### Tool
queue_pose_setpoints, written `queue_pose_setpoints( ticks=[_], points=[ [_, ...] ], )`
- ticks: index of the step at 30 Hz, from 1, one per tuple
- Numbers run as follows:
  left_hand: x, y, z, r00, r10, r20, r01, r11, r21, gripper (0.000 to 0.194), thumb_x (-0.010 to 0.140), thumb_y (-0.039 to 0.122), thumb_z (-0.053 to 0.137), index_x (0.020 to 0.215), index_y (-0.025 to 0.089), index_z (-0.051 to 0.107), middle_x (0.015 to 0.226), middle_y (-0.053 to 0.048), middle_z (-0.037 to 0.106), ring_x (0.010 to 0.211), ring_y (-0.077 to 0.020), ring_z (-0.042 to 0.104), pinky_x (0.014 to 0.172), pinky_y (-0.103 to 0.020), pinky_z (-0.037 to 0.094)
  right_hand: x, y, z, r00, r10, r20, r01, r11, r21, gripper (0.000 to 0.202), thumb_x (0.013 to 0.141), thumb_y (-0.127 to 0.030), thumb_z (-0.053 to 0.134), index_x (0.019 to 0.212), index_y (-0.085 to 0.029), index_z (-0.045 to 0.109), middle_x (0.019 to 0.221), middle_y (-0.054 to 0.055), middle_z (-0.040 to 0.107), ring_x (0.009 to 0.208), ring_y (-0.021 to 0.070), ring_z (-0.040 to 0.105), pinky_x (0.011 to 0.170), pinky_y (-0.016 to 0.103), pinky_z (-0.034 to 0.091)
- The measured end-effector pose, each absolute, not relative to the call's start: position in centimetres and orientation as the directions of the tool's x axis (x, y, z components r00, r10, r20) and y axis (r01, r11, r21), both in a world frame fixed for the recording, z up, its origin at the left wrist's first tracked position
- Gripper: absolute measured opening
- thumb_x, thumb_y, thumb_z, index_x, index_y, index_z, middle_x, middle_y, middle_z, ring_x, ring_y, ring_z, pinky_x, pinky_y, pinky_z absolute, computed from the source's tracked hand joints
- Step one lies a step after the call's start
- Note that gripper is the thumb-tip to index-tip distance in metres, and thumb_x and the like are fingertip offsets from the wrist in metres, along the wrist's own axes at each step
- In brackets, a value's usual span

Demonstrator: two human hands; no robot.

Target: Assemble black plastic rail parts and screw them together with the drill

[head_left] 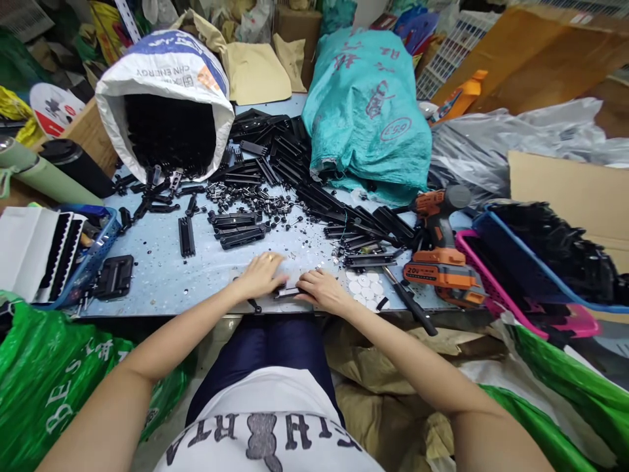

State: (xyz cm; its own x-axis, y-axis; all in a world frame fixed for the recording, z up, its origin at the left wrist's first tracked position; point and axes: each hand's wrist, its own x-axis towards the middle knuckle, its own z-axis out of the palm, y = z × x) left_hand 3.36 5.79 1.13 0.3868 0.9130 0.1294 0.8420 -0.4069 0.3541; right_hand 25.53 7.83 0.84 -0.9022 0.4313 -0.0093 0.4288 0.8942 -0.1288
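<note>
Near the front edge of the table a short black plastic bar (289, 292) lies between my hands. My right hand (322, 290) has its bent fingers closed on the bar's right end. My left hand (260, 275) is just left of and above the bar, its fingers and thumb apart and slightly blurred, with nothing visible in them. A small black clip-like part (254, 305) lies under my left wrist. Beyond my hands are several stacked black plastic bars (240, 229) and a heap of small screws (265, 198). White round discs (364, 288) lie right of my right hand.
A white sack (162, 72) spills black parts at the back left; a teal sack (368, 111) stands behind. To the right are a cordless drill (442, 255), a black-handled hammer (410, 303) and a pink basket (515, 308). A blue basket (105, 239) stands left.
</note>
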Motion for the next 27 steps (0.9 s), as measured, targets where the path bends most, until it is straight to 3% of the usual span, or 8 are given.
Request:
queue_pose_setpoints(
  ticks=[3,6,10,13,18,20,23,27],
  points=[
    [4.4,12.5,1.7,0.202,0.971,0.128,0.943,-0.228,0.243,0.026,0.088,0.013,0.038,0.107,0.014,0.056,0.108,-0.013,0.057,0.107,-0.0267,0.048,0.089,-0.044,0.037,26.6,7.8,-0.4,-0.886,0.464,0.007,0.455,0.872,-0.18,0.041,0.093,-0.048,0.037,0.102,-0.017,0.061,0.092,0.008,0.059,0.088,0.0174,0.051,0.078,0.031,0.032],
    [5.2,17.2,1.6,0.128,0.99,0.06,0.965,-0.139,0.223,0.027,0.083,0.002,0.038,0.085,0.011,0.063,0.086,-0.014,0.061,0.095,-0.0274,0.052,0.085,-0.046,0.038,27.0,8.9,-0.1,-0.839,0.543,0.015,0.531,0.826,-0.19,0.039,0.093,-0.045,0.037,0.11,-0.017,0.059,0.098,0.009,0.06,0.092,0.0184,0.051,0.08,0.031,0.033],
    [5.3,16.4,1.8,0.14,0.985,0.1,0.958,-0.16,0.237,0.026,0.083,0.004,0.039,0.086,0.012,0.064,0.091,-0.013,0.059,0.094,-0.0254,0.053,0.084,-0.041,0.04,25.1,14.7,1.1,-0.665,0.739,0.105,0.73,0.674,-0.117,0.034,0.095,-0.021,0.032,0.121,-0.015,0.051,0.117,0.012,0.057,0.103,0.0208,0.047,0.082,0.031,0.034],
    [3.9,11.8,2.4,0.145,0.968,0.204,0.928,-0.204,0.312,0.028,0.085,0.008,0.038,0.099,0.014,0.061,0.098,-0.011,0.057,0.092,-0.0214,0.054,0.081,-0.034,0.043,22.5,20.2,1.5,-0.639,0.761,0.111,0.758,0.648,-0.079,0.04,0.089,-0.007,0.032,0.126,-0.014,0.047,0.129,0.013,0.049,0.115,0.0228,0.041,0.088,0.033,0.033],
    [-1.0,2.9,2.6,-0.045,0.95,0.309,0.803,-0.15,0.577,0.022,0.087,0.019,0.043,0.098,0.016,0.062,0.092,-0.007,0.059,0.089,-0.0172,0.057,0.082,-0.03,0.047,20.5,22.8,1.2,-0.64,0.768,0.011,0.759,0.635,-0.146,0.03,0.09,-0.012,0.036,0.111,-0.006,0.056,0.106,0.016,0.059,0.1,0.0213,0.051,0.085,0.03,0.037],
    [-2.3,0.4,2.2,-0.1,0.953,0.286,0.787,-0.1,0.608,0.022,0.086,0.019,0.044,0.096,0.017,0.063,0.088,-0.006,0.059,0.085,-0.0168,0.057,0.079,-0.03,0.048,20.9,20.8,1.2,-0.645,0.762,0.057,0.737,0.64,-0.218,0.03,0.092,-0.018,0.037,0.113,-0.008,0.055,0.108,0.015,0.057,0.098,0.0195,0.053,0.084,0.028,0.039],
    [-2.9,-1.6,1.5,-0.114,0.962,0.25,0.818,-0.052,0.573,0.025,0.086,0.018,0.043,0.098,0.017,0.064,0.086,-0.007,0.058,0.081,-0.0172,0.058,0.076,-0.031,0.049,21.8,16.2,1.8,-0.68,0.722,0.128,0.621,0.66,-0.422,0.026,0.091,-0.023,0.044,0.109,-0.012,0.059,0.102,0.011,0.059,0.093,0.0174,0.056,0.082,0.027,0.042],
    [-2.4,-1.8,1.3,-0.074,0.961,0.265,0.886,-0.058,0.459,0.03,0.087,0.016,0.037,0.101,0.015,0.063,0.088,-0.009,0.056,0.08,-0.0185,0.057,0.074,-0.032,0.049,22.4,11.0,3.4,-0.686,0.726,0.048,0.563,0.572,-0.597,0.015,0.084,-0.023,0.055,0.094,-0.015,0.063,0.084,0.006,0.065,0.074,0.0145,0.059,0.072,0.025,0.045]
  ],
)
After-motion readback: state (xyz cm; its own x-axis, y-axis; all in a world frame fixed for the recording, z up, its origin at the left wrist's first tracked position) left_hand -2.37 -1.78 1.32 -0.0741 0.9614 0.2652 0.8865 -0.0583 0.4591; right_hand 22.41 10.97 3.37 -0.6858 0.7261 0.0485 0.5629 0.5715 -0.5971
